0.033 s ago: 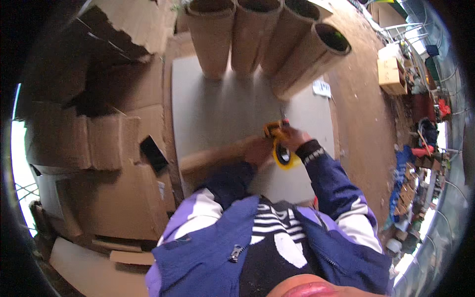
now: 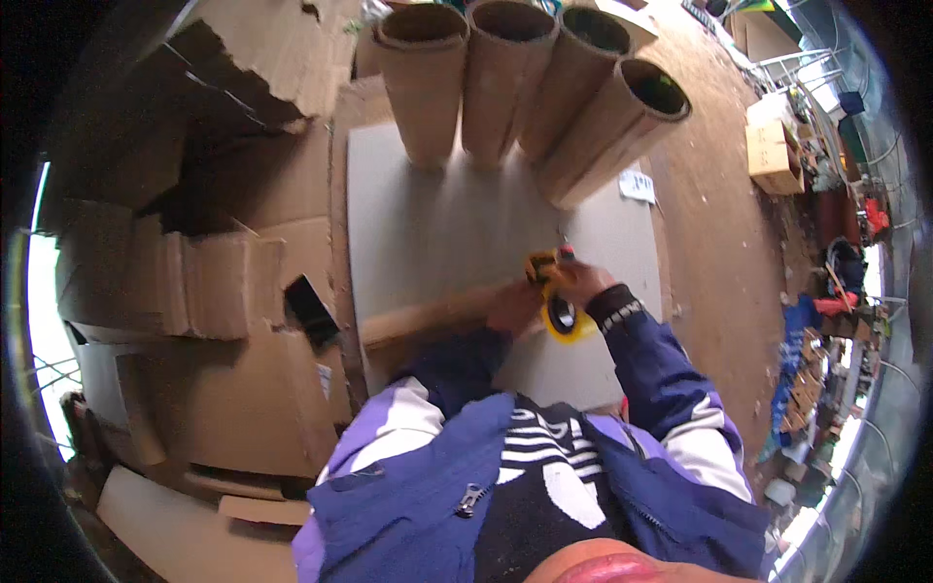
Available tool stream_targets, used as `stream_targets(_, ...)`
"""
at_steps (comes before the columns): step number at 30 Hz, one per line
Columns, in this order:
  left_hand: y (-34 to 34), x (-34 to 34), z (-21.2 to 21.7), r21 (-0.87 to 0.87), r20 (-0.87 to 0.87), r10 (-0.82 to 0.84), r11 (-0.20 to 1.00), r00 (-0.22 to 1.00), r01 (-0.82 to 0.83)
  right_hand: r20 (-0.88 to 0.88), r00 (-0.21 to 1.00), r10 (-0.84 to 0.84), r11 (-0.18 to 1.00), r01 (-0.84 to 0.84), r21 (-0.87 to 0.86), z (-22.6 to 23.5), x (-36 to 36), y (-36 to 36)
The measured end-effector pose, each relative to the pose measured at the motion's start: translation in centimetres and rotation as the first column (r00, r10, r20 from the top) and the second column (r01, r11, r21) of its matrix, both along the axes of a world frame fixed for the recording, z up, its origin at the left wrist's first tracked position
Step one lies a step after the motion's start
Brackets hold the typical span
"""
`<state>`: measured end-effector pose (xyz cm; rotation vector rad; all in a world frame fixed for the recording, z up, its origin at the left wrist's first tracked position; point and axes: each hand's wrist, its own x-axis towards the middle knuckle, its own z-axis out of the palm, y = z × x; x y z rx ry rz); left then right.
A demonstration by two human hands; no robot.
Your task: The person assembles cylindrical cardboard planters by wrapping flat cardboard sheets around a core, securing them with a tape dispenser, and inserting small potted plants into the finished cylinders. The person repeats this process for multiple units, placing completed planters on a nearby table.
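My right hand (image 2: 587, 283) is closed round a yellow tape dispenser (image 2: 540, 266), with a roll of tape (image 2: 562, 321) hanging below the fingers. Just left of the dispenser, my left hand (image 2: 513, 308) grips the right end of a brown cardboard tube (image 2: 428, 321); its fingers are partly blurred. This tube lies sideways on a pale grey board (image 2: 437, 228), partly covered by my left forearm. Several more cardboard tubes (image 2: 505, 83) stand in a row at the board's far edge, the rightmost one (image 2: 612, 136) leaning outward to the right.
To the left are large opened cardboard boxes (image 2: 224, 389), with a black phone (image 2: 311, 309) lying on the cardboard. A white label (image 2: 637, 186) lies at the board's far right. Clutter and a small carton (image 2: 773, 155) line the right side, along brown ground (image 2: 714, 253).
The whole view has shifted slightly, so things sit a little lower and further right. My hands, the dispenser and the tube keep nearly the same places relative to one another.
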<state>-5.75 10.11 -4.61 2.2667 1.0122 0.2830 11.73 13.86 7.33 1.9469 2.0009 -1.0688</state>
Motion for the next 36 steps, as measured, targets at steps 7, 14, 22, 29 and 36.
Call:
stream_targets(7,1.1,0.0,0.7,0.045,0.039,-0.044,0.998,0.998,0.042,-0.267,0.876,-0.401,0.901,0.430,0.058,1.9,0.9,-5.6)
stream_targets(14,2.5,-0.9,0.7,-0.151,0.106,0.090,0.986,0.990,-0.073,-0.198,0.901,-0.387,0.855,0.431,0.289,-2.9,-0.2,-14.6)
stream_targets(22,3.2,-0.3,0.9,-0.040,-0.212,0.001,0.999,0.977,-0.010,-0.184,0.871,-0.456,0.817,0.491,0.302,-3.2,-1.4,-13.9)
stream_targets(29,4.5,0.8,1.4,-0.163,-0.351,-0.086,0.986,0.932,0.030,-0.275,0.879,-0.390,0.833,0.464,0.301,-0.4,-0.2,-18.0)
stream_targets(36,4.8,1.6,2.3,-0.208,-0.365,-0.078,0.978,0.928,0.001,-0.057,0.905,-0.422,0.890,0.426,0.166,1.2,0.6,-28.7)
